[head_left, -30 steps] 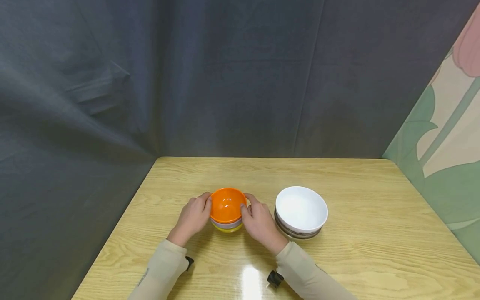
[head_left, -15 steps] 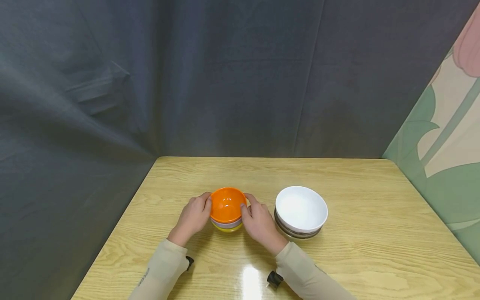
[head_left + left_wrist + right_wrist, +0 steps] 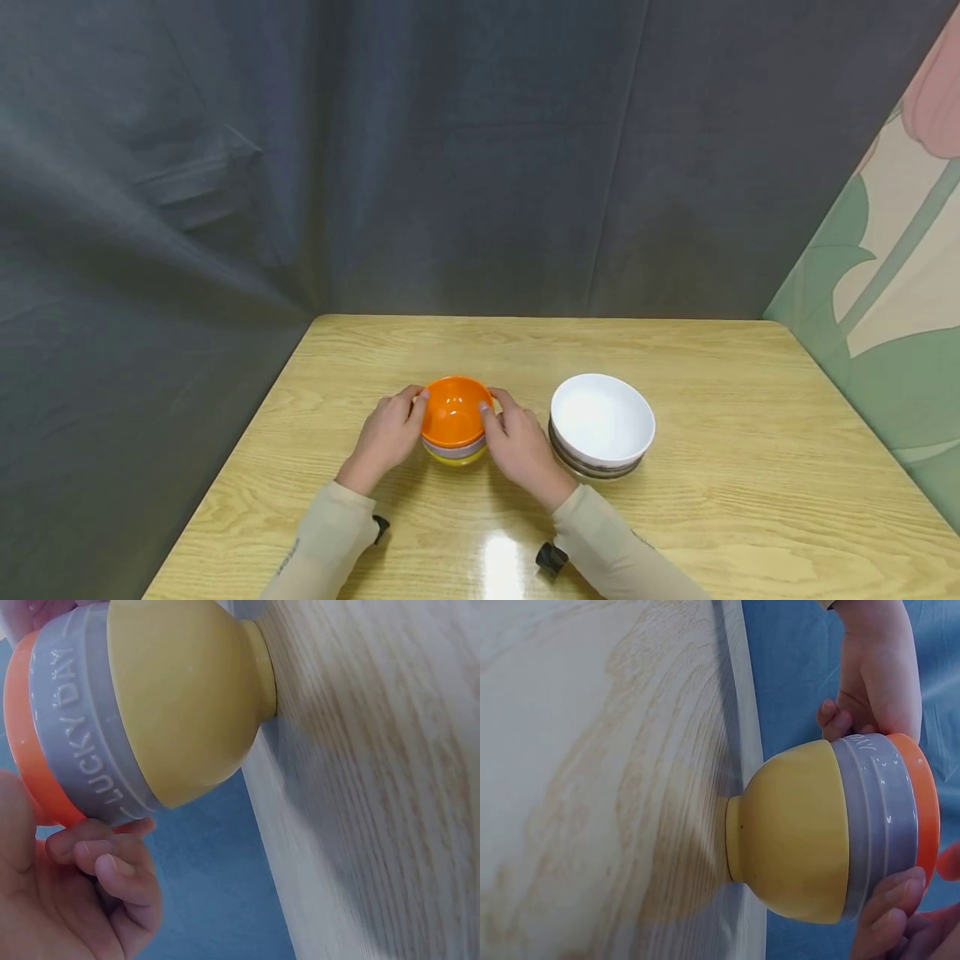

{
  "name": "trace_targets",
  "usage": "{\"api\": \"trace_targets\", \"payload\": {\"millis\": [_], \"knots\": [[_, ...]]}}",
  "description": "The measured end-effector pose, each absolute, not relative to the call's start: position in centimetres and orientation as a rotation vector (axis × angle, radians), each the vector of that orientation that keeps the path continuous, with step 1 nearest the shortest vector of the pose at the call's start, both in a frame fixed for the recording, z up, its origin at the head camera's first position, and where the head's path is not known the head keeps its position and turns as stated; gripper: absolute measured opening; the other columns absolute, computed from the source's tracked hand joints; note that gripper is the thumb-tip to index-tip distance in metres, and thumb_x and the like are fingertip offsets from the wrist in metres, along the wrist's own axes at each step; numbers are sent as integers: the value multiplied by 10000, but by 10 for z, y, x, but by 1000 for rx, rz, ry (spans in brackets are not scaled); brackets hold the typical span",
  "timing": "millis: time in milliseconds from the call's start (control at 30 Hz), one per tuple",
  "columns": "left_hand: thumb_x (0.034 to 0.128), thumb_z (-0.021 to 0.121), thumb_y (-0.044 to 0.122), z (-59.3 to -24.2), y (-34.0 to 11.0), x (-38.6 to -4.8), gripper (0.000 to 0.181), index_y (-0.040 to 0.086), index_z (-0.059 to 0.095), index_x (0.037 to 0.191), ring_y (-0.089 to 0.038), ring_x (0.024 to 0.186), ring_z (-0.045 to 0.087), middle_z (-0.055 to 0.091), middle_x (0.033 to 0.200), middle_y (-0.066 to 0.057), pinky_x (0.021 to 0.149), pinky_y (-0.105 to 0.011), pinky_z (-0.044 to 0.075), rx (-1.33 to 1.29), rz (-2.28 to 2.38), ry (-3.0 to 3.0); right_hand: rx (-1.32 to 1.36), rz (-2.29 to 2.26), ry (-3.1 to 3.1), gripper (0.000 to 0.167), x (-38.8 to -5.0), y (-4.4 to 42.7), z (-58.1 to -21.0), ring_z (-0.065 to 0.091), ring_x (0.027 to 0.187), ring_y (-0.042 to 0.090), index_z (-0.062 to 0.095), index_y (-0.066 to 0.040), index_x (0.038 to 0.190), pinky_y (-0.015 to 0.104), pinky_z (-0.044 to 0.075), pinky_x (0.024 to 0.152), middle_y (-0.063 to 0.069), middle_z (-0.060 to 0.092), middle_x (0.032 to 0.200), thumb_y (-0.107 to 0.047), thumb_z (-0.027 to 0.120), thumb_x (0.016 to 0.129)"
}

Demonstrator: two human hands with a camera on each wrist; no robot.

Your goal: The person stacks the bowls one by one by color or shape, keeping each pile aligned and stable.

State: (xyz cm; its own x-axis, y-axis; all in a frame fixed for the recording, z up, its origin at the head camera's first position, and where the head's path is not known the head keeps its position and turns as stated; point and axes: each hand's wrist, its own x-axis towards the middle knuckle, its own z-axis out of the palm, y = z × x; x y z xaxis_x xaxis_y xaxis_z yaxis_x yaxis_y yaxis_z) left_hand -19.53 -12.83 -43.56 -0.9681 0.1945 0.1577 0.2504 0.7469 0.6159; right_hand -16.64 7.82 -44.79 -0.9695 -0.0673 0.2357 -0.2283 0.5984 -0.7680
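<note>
An orange bowl (image 3: 453, 417) sits nested in a grey-purple bowl (image 3: 82, 712) with raised "LUCKY DAY" lettering. That one rests in a yellow bowl (image 3: 802, 832), whose foot stands on the table in both wrist views. My left hand (image 3: 386, 435) pinches the orange rim from the left, thumb over the edge and fingers curled beneath. On the opposite side my right hand (image 3: 521, 442) grips the same rim, its thumb at the inner edge and its fingertips against the grey-purple bowl. The orange bowl's interior holds nothing.
To the right of my right hand, a large white bowl (image 3: 602, 417) tops another stack, with a dark brownish rim (image 3: 581, 463) showing under it. The wooden table (image 3: 750, 467) meets a dark curtain (image 3: 480, 167) at the back and a flowered panel (image 3: 900, 333) at right.
Both thumbs have shifted slightly inward over the orange rim. The bowls and arms stay almost where they were.
</note>
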Motion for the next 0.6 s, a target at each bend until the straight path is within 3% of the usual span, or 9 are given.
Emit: {"api": "trace_targets", "payload": {"millis": [267, 467, 600], "knots": [[1084, 395, 320, -437, -127, -193, 448, -18, 638, 1249, -163, 774, 625, 719, 1032, -135, 695, -359, 540, -365, -981, -2839, 269, 1335, -2673, 434, -167, 80, -448, 379, 459, 97, 527, -46, 1400, 266, 335, 459, -59, 459, 557, -294, 468, 1049], [1082, 396, 310, -438, -127, -194, 427, -5, 656, 1206, -153, 733, 597, 716, 975, -105, 665, -343, 522, -366, -988, -2834, 292, 1347, -2692, 427, -167, 82, -448, 424, 485, 104, 511, -59, 1415, 277, 371, 483, -56, 527, 594, -286, 445, 1060], [1084, 397, 303, -439, -127, -194, 419, -6, 656, 1199, -147, 679, 561, 690, 887, -71, 614, -306, 485, -375, -1006, -2838, 301, 1337, -2700, 419, -167, 82, -448, 507, 568, 120, 503, -54, 1419, 307, 439, 573, -38, 613, 683, -265, 434, 1064]]}}
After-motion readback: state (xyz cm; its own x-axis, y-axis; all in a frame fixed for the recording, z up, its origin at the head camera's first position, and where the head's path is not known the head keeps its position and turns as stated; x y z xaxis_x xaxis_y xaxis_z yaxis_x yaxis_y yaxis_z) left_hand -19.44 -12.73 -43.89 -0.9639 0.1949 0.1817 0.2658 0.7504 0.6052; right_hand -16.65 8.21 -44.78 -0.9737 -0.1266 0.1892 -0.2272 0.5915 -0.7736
